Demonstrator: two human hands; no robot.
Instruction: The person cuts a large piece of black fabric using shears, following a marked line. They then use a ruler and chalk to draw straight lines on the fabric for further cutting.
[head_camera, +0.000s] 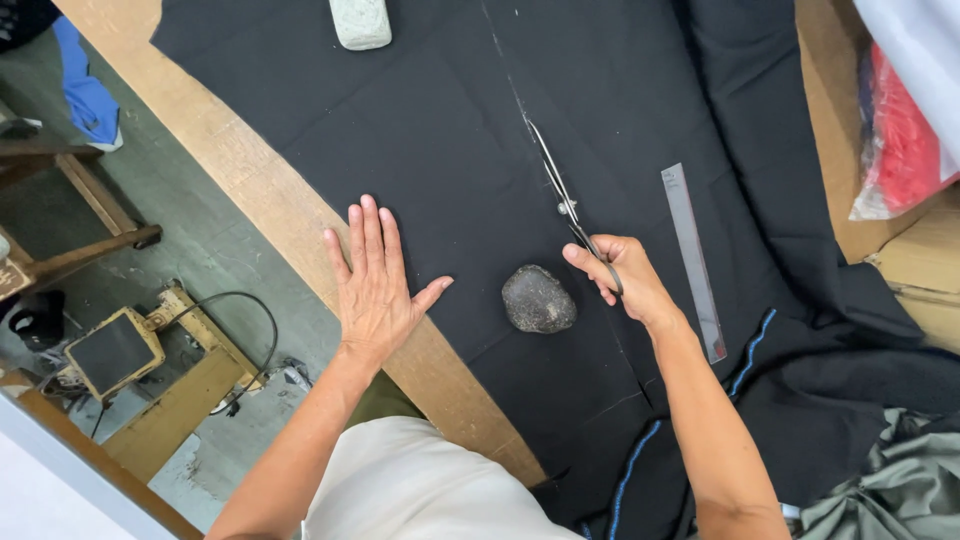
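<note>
The left hand (375, 285) lay flat and open on the black cloth (440, 130) left of centre, seemingly to keep it smooth and still. The right hand (625, 278) was closed around the handles of long steel scissors (560, 190), blades pointing up the frame along a chalk line. A rough dark stone (538, 298) between the hands weighted the matte fabric on the wooden desk (250, 180); a clear ruler (692, 260) lay to the right.
</note>
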